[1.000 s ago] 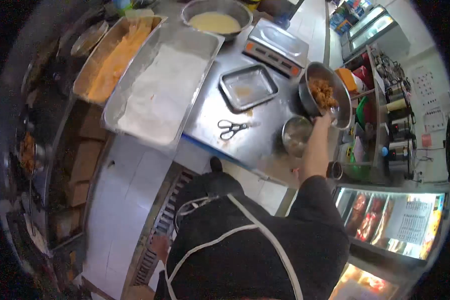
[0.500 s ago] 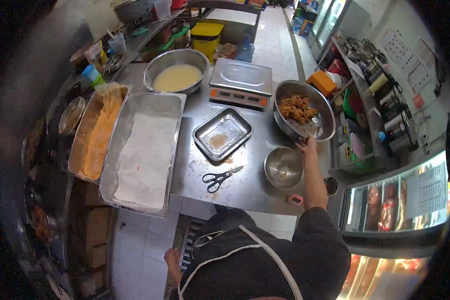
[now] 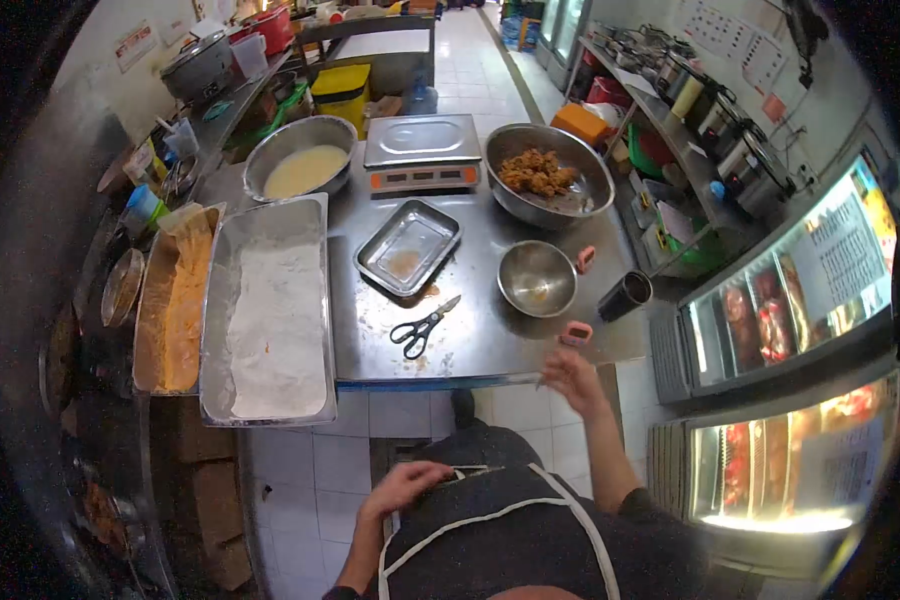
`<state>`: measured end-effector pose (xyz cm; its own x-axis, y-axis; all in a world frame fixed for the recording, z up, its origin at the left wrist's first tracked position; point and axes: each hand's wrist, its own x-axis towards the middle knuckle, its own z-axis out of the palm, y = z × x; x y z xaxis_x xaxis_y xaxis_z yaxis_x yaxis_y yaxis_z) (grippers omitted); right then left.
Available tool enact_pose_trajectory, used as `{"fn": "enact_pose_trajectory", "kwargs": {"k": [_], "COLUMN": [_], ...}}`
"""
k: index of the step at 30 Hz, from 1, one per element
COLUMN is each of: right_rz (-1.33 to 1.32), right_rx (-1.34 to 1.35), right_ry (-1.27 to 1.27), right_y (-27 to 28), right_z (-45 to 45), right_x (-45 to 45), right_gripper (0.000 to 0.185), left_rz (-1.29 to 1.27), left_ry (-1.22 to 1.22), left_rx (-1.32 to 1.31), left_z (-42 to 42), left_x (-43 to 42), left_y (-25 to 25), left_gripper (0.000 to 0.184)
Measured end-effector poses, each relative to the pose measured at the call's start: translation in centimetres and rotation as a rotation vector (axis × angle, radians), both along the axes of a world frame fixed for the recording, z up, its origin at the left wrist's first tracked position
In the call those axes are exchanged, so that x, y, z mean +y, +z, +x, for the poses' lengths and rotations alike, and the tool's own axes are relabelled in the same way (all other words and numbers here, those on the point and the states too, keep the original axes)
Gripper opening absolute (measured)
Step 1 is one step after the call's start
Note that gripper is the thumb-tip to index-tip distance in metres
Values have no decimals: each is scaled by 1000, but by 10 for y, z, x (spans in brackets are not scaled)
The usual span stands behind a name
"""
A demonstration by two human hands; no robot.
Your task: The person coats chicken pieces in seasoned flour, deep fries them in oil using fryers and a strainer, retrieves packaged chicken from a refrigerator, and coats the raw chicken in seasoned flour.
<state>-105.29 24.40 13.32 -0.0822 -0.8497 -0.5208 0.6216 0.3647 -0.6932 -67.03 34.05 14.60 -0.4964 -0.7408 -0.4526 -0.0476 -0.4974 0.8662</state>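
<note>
My left hand [image 3: 410, 487] is at the front of my dark apron [image 3: 490, 498], its fingers pressed together at the pale trim. My right hand [image 3: 573, 383] hangs just off the table's front edge, empty, its fingers loosely bent and apart. Closest to it on the tabletop is a pink digital timer [image 3: 575, 333]. Beyond that sits a small steel bowl [image 3: 537, 279] with a little residue inside; a second pink timer [image 3: 585, 259] is beside it. Fried chicken [image 3: 538, 173] lies in a large steel bowl [image 3: 595, 205] farther back.
Black-handled scissors [image 3: 423, 328] lie before a steel tray [image 3: 408, 248]. A scale [image 3: 422, 178] stands behind. At left are a flour tray [image 3: 325, 300], an orange-coating tray [image 3: 142, 350] and a batter bowl [image 3: 260, 150]. A dark cup [image 3: 625, 296] stands near the right edge.
My right hand has let go of the large bowl's rim and drawn back to the table's front edge. My left hand has risen from my side to the apron. The view has shifted.
</note>
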Motion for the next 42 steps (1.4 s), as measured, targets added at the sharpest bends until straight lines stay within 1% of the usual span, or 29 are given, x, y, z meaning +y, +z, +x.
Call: {"fn": "enact_pose_trajectory", "kwargs": {"k": [1, 2, 3, 4, 7, 8, 9, 10, 11, 12, 14, 15, 18, 19, 21, 24, 26, 29, 30, 31, 32, 33, 34, 35, 37, 38, 40, 41, 42], "right_rz": [48, 68, 90, 86, 183, 184, 186, 190, 174, 158, 155, 154, 165, 164, 97, 41, 11, -184, -278, -373, -429, -549, -682, -695, -764, -766, -642, -638, -627], "right_rx": [-9, -69, -131, -132, -71, -30, 11, 13, 31, 48, 54, 58, 126, 129, 172, 208, 248, 285, 445, 602, 643, 815, 986, 991, 986, 988, 969, 965, 939], "right_ry": [-67, -99, -131, -141, -113, -81, -47, -51, -23, 10, 51, 79, 140, 142, 222, 331, 415, 679, 862, 1043, 1202, 1255, 1298, 1304, 1148, 1155, 1207, 1207, 1172], "right_y": [-17, -35, -48, -44, -37, -37, -37, -35, -31, -28, -33, -35, -17, -14, -9, -17, -12, -13, -8, 14, 32, 19, 15, 15, 21, 21, 23, 26, 31], "right_z": [7, 12, 15, 22, 41, 42, 45, 47, 45, 42, 31, 25, 11, 7, -1, -4, 2, 17, 25, 39, 50, 57, 62, 60, 52, 53, 55, 56, 57], "right_x": [24, 45, 58, 66, 90, 92, 93, 96, 94, 90, 82, 79, 60, 53, 42, 25, 25, 29, 31, 35, 36, 40, 42, 41, 40, 38, 40, 40, 35], "right_gripper": [24, 26, 27, 27, 30, 32, 34, 34, 32, 30, 29, 28, 30, 30, 33, 30, 30, 28, 26, 25, 25, 25, 25, 25, 24, 24, 16, 16, 15], "left_rz": [-163, -136, -188, -235, -331, -332, -329, -322, -384, -387, -417, -415, -393, -394, -363, -374, -418, -295, -282, -276, -269, -255, -248, -244, -241, -240, -408, -370, -369], "left_ry": [-352, -495, -486, -480, -463, -472, -608, -740, -721, -710, -563, -558, -513, -509, -498, -517, -468, -134, -125, -80, -37, -36, -30, -28, -17, -10, 60, 71, 75], "left_rx": [-126, -238, -270, -301, -330, -328, -462, -593, -599, -595, -693, -729, -786, -784, -918, -990, -965, -749, -739, -702, -664, -590, -586, -561, -481, -478, -487, -501, -503], "left_z": [-7, -14, -20, -24, -38, -44, -49, -52, -51, -53, -60, -66, -89, -96, -108, -114, -114, -118, -123, -127, -132, -133, -133, -132, -127, -127, -129, -129, -125], "left_x": [2, 4, 9, 15, 17, 9, -4, -10, -12, -11, -6, -7, -10, -11, -12, -9, -5, -4, -7, -10, -12, -13, -8, -7, -5, -4, 1, -2, -3], "left_y": [2, 7, 1, -6, -19, -2, 28, 44, 42, 35, 22, 16, 1, 8, 25, 11, 4, 23, 29, 33, 34, 31, 24, 18, 16, 18, 25, 37, 34], "left_gripper": [39, 45, 44, 44, 40, 40, 41, 43, 36, 36, 28, 26, 24, 24, 22, 21, 24, 25, 25, 25, 25, 28, 28, 29, 34, 34, 32, 28, 28]}}
